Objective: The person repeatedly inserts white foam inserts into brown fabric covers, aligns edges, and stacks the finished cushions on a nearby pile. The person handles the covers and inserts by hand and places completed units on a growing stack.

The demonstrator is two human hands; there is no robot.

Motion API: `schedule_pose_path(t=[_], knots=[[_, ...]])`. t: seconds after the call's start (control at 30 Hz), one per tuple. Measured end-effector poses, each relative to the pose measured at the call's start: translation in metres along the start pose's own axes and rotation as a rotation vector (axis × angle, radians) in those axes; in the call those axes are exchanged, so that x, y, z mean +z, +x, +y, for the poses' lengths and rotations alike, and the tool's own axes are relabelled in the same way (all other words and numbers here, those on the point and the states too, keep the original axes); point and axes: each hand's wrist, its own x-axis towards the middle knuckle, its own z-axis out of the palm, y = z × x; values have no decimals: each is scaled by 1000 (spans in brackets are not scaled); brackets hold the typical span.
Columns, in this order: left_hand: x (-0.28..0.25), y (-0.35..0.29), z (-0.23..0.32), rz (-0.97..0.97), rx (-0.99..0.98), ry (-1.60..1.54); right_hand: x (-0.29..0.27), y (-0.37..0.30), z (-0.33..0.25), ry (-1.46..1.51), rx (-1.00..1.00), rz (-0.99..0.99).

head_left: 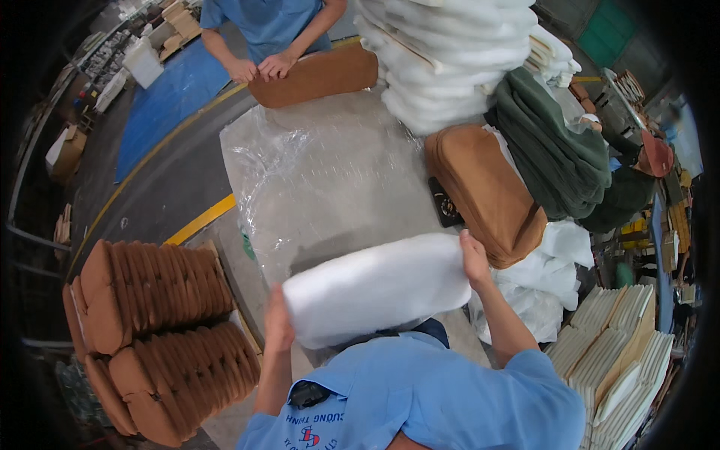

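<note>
A thick white padded cushion [379, 285] with rounded ends is held between my two hands, just in front of my body over the near edge of the table. My left hand [279, 321], slightly blurred, presses against its left end. My right hand [473, 261] grips the upper corner of its right end, thumb side up. Just beyond my right hand lies a stack of brown fabric covers [480, 187]. A small black object [445, 202] sits against that stack's left side.
The table [345, 165] is wrapped in clear plastic film. Across it, another person's hands [270, 67] work on a brown cushion [315, 75]. White padding [450, 60] is piled high beside dark green fabric [551, 146]. Brown cushions [172, 292] stand stacked at left; white panels [615, 352] at right.
</note>
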Motion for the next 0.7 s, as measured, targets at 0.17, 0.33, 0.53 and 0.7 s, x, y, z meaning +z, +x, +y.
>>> schedule_pose_path(t=[0.17,0.33,0.53,0.7], knots=[[-12,-35,32,151,241,158,11,-68,-19,267,-376,87],[-44,-29,42,0,202,603,26,-67,0,117,-429,153],[77,-84,104,-622,941,1099,2,-85,7,35,-357,4],[111,-88,51,-549,969,1511,-24,-98,-62,-516,-657,-190]])
